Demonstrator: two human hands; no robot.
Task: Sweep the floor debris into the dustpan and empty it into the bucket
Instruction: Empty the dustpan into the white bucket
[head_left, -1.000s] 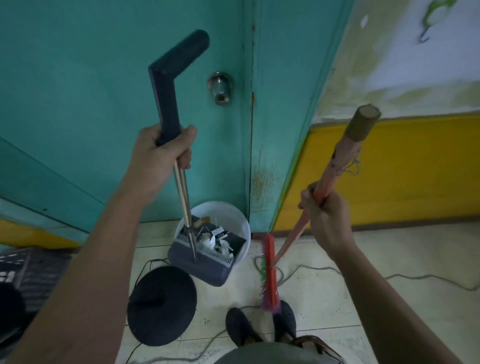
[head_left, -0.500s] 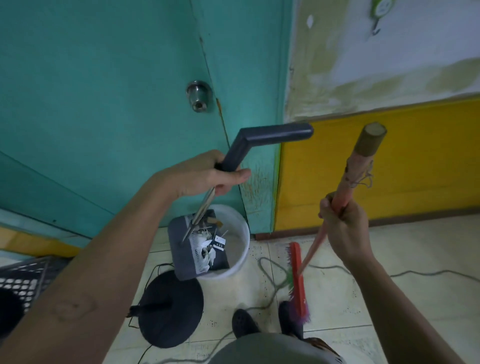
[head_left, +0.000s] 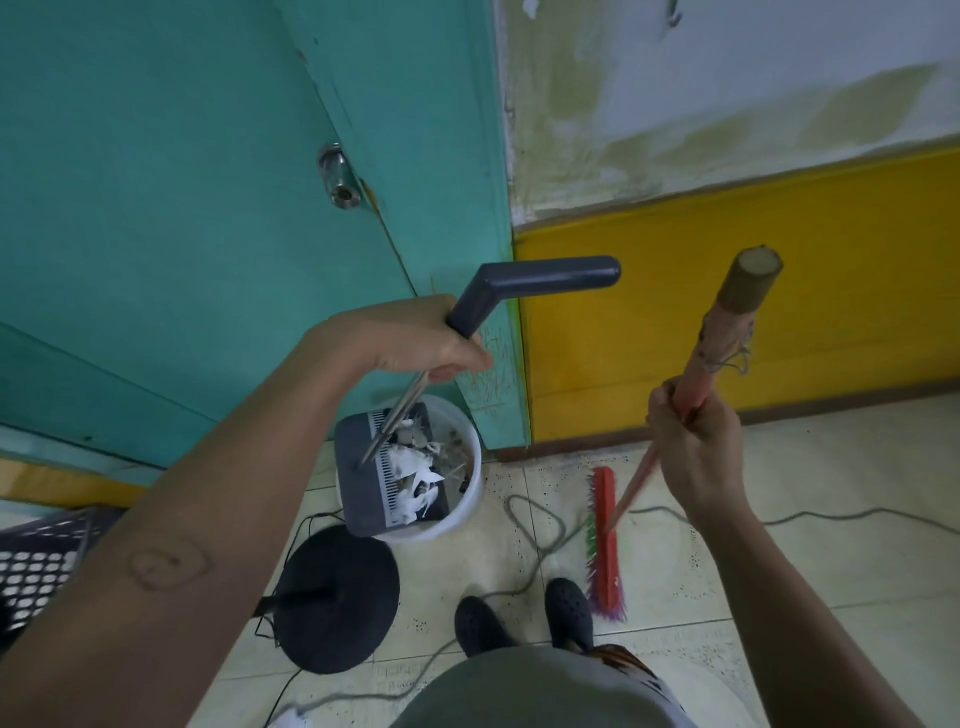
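Observation:
My left hand (head_left: 415, 340) grips the dark grey bent handle (head_left: 540, 278) of a long-handled dustpan. The grey dustpan (head_left: 363, 493) hangs tilted over the white bucket (head_left: 462, 514), with white paper scraps and debris (head_left: 415, 467) sliding from its toothed edge into the bucket. My right hand (head_left: 696, 447) holds the pink wooden broom handle (head_left: 727, 332) upright. The red broom head (head_left: 605, 540) with coloured bristles rests on the tiled floor to the right of the bucket, by my feet.
A teal door with a metal knob (head_left: 340, 179) stands behind the bucket. A round black stand base (head_left: 337, 597) lies left of my shoes (head_left: 519, 618). Cables (head_left: 540, 525) run across the floor. A black perforated crate (head_left: 36, 571) sits at far left. Yellow wall panel (head_left: 727, 291) at right.
My left hand has swung the dustpan handle over to the right and tipped the pan further over the bucket; debris has spilled in. The broom has stayed about where it was.

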